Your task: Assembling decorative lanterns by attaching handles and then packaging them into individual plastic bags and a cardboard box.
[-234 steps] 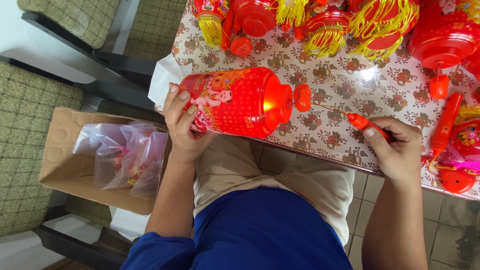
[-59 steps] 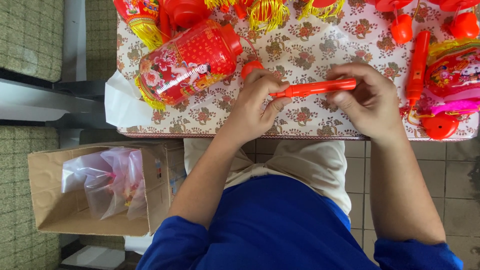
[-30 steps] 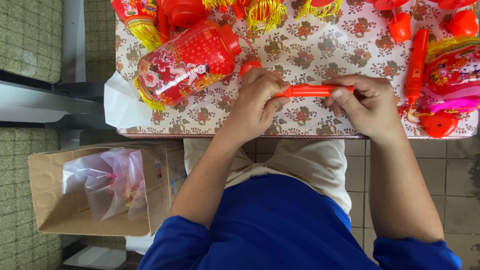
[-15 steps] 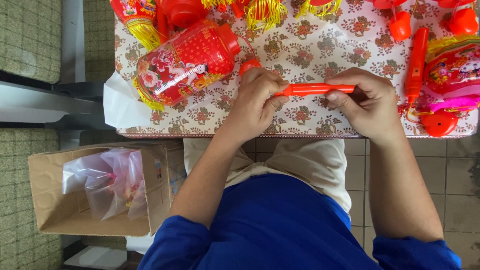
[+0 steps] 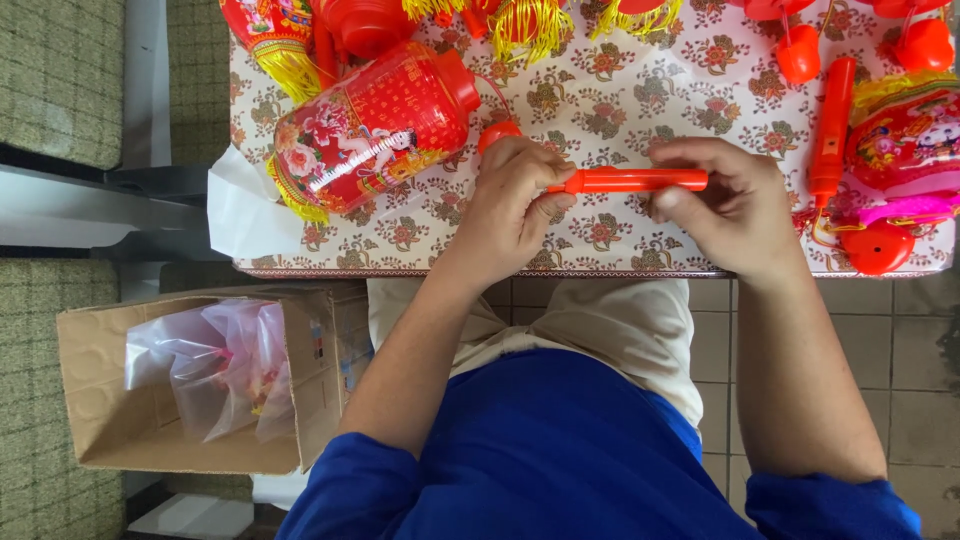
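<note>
Overhead view of a table (image 5: 300, 250) covered with a cream cloth printed with flowers, seen from the seated person's head. To its lower left an open cardboard box (image 5: 110, 420) stands on the floor and holds a crumpled clear plastic bag (image 5: 215, 365). On the cloth, at upper left, a red barrel-shaped lantern (image 5: 370, 125) lies on its side, printed with flowers and edged with a yellow fringe at its left end; its red cap points toward the hands. A second decorated lantern (image 5: 905, 135) lies at the right edge of the table, with a red heart-shaped piece (image 5: 878, 247) just below it and a second red stick handle (image 5: 830, 130) just to its left. Yellow tassels (image 5: 530, 25) hang along the far edge. The left hand (image 5: 510, 205) and the right hand (image 5: 735, 205) meet over the near middle of the table. Between them runs a slim red-orange stick handle (image 5: 630, 180), held level just above the cloth. The left fingers are curled closed around its left end; the right thumb and fingers pinch its right end. A small red round knob (image 5: 497, 133) shows just above the left knuckles, near the lantern's cap.
</note>
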